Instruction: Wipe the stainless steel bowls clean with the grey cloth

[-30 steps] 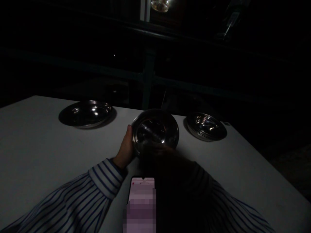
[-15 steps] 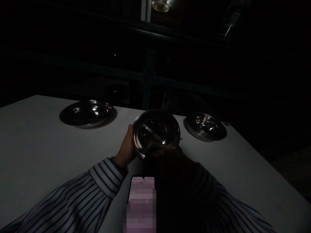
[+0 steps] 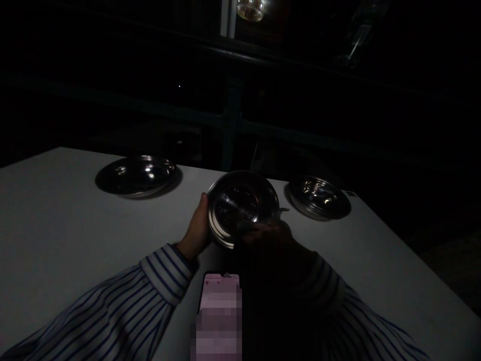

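Observation:
A round, shiny metal bowl (image 3: pixel 235 203) is tilted toward me above the middle of the table. My left hand (image 3: pixel 196 229) grips its left side, thumb up by the rim and the other fingers hidden behind it. At the lower right of the bowl, my right hand (image 3: pixel 268 239) lies in deep shadow. It is closed on a dark cloth (image 3: pixel 246 225) pressed against the inside of the bowl. A frayed-looking grey tip of what seems to be the same cloth sticks out past the right rim.
On the white table (image 3: pixel 90 235), a wide shallow metal bowl (image 3: pixel 137 176) stands at the back left. Several nested metal bowls (image 3: pixel 319 196) are at the back right. A lit phone (image 3: pixel 220 296) lies in front of me, partly blurred. Beyond the table it is very dark.
My right hand has shifted slightly right along the bowl with the cloth, and more of the cloth's tip shows past the right rim. My left hand keeps its hold.

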Demonstrator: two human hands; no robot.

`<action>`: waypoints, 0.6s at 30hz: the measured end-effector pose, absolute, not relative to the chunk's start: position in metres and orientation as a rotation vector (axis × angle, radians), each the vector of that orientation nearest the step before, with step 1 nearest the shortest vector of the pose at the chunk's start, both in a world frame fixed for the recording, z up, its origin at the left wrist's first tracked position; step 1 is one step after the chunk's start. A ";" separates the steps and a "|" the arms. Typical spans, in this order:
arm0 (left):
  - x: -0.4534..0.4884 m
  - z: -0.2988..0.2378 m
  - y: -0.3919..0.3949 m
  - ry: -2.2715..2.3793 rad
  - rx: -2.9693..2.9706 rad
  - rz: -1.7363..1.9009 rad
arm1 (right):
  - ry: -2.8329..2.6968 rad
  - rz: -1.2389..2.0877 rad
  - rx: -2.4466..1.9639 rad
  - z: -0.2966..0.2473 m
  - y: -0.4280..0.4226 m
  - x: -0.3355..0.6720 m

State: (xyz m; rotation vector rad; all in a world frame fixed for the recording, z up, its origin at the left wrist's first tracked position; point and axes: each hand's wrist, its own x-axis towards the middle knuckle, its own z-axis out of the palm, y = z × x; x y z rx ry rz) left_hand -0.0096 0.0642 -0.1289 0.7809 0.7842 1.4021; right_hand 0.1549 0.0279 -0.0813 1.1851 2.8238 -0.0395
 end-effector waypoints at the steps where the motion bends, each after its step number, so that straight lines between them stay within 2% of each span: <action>1: -0.009 -0.129 0.064 0.775 0.779 1.391 | 2.776 -0.043 1.205 -0.078 0.027 0.158; 8: -0.005 -0.119 0.059 0.707 0.756 1.323 | 3.022 -0.047 1.086 -0.091 0.029 0.140; 18: -0.016 -0.122 0.063 0.721 0.785 1.309 | 2.838 -0.030 1.208 -0.079 0.033 0.159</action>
